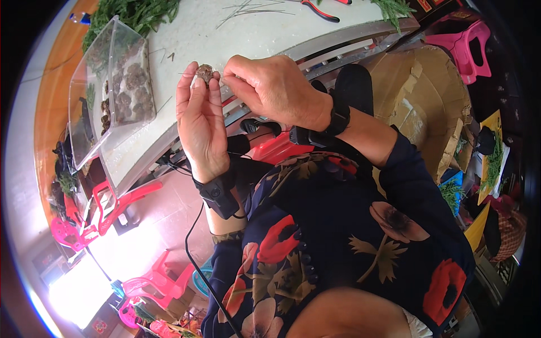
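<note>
A small brown pine cone (204,72) sits between the thumb and fingertips of my left hand (204,127), just past the table's near edge. From the cone's left side a thin wire (185,74) sticks out. Close on its right, my right hand (279,90) is closed in a pinch, its fingertips almost touching the cone. What those fingers hold is too small or hidden to make out. Left of my hands, a clear plastic box (115,84) contains several more brown cones (135,79).
On the white table (191,34) lie loose thin wires (248,10), red-handled pliers (320,11) and green artificial sprigs (132,17). Cardboard (420,90) stands to the right, near a pink stool (468,50). Red plastic chairs (160,281) stand lower left. A cable (194,248) hangs from my left wrist.
</note>
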